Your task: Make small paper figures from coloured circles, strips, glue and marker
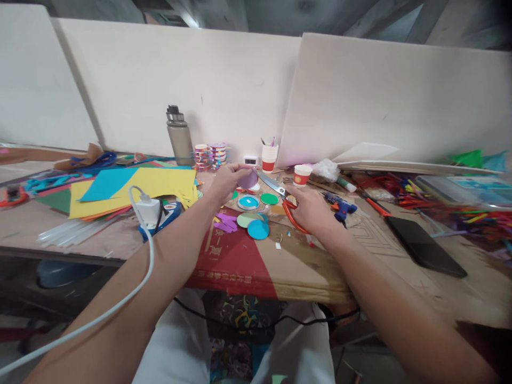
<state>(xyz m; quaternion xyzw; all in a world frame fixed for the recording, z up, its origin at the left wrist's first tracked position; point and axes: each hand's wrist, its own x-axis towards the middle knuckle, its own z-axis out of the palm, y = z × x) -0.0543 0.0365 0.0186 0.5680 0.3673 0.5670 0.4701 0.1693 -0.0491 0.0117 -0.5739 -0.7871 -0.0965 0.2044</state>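
Note:
Between the fingertips of my left hand (233, 178) is a purple paper disc (248, 179), held above the table. My right hand (310, 207) grips a pair of scissors (288, 209) with orange handles, and its blade tips reach the disc's right edge. Whether the blades touch the paper I cannot tell. Beneath my hands lie a blue paper disc (258, 229), a pale green disc (247, 219), a green disc (269, 199) and a round piece with a blue centre (248, 202). Purple paper strips (226, 223) rest left of them.
Yellow paper sheets (160, 188) and a white plug (150, 210) with its cable are at left. A bottle (179, 136) and paper cups (302, 174) stand at the back. To the right are a blue glue gun (340, 208) and a black phone (426, 246).

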